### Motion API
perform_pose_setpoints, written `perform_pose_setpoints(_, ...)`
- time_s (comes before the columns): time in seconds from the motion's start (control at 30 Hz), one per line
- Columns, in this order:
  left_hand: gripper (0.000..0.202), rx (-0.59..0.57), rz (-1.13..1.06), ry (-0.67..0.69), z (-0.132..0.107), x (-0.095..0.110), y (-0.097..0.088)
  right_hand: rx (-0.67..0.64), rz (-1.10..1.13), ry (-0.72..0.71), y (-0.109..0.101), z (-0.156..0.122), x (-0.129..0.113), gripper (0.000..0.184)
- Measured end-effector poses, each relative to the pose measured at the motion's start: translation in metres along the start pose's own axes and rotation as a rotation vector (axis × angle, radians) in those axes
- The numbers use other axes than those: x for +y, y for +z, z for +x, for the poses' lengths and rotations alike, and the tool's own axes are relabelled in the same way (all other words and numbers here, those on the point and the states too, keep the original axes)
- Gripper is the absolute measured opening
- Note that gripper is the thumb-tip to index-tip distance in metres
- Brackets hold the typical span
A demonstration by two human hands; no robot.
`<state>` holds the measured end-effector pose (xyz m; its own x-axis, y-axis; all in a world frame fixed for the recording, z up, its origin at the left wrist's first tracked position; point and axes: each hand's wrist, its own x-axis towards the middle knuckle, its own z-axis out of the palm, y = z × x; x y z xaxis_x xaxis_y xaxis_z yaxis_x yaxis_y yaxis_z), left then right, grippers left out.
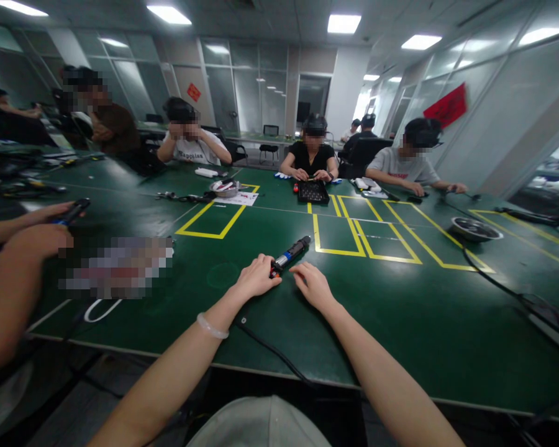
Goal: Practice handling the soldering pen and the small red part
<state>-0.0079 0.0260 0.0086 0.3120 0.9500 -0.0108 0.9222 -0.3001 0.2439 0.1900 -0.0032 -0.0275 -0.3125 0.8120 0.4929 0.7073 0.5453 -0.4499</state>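
On the green table (377, 335) in front of me lies a black, blue and silver electric screwdriver (293, 251), its tip pointing away and to the right. My left hand (258, 276) is closed around its near end, where a bit of red-orange shows; part of that end is hidden by the fingers. Just right of the tool, my right hand (313, 287) rests with loosely bent fingers apart, holding nothing. A black cord (274, 349) runs over the table's front edge below my left hand.
Yellow tape outlines (340, 252) mark the tabletop ahead. A co-worker's hand (68, 217) at left holds a similar tool, beside a blurred-out item (121, 267). Farther back are a black parts tray (313, 191), a round metal bowl (224, 188) and, at right, a round metal piece (476, 228).
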Motion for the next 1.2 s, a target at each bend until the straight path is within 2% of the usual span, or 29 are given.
perform_pose_setpoints(0.4,0.066,0.087,0.032,-0.418,0.01,-0.094,-0.022,-0.028,0.049,0.01,-0.002,0.0,0.002,0.019)
perform_pose_setpoints(0.57,0.068,0.129,0.027,-0.563,0.007,-0.117,-0.03,-0.04,0.065,0.018,0.0,0.0,0.004,0.018)
perform_pose_setpoints(0.73,0.068,0.158,0.03,-0.622,0.002,-0.125,-0.034,-0.053,0.074,0.026,0.0,0.001,0.003,0.017)
perform_pose_setpoints(0.93,0.065,0.291,0.175,-0.516,0.002,-0.125,-0.031,-0.051,0.074,0.024,0.0,0.0,0.003,0.017)
perform_pose_setpoints(1.07,0.053,0.328,0.211,-0.499,0.002,-0.121,-0.03,-0.062,0.07,0.033,-0.001,0.0,0.002,0.016)
perform_pose_setpoints(1.2,0.037,0.296,0.241,-0.491,-0.001,-0.115,-0.032,-0.069,0.076,0.03,-0.001,0.0,0.002,0.016)
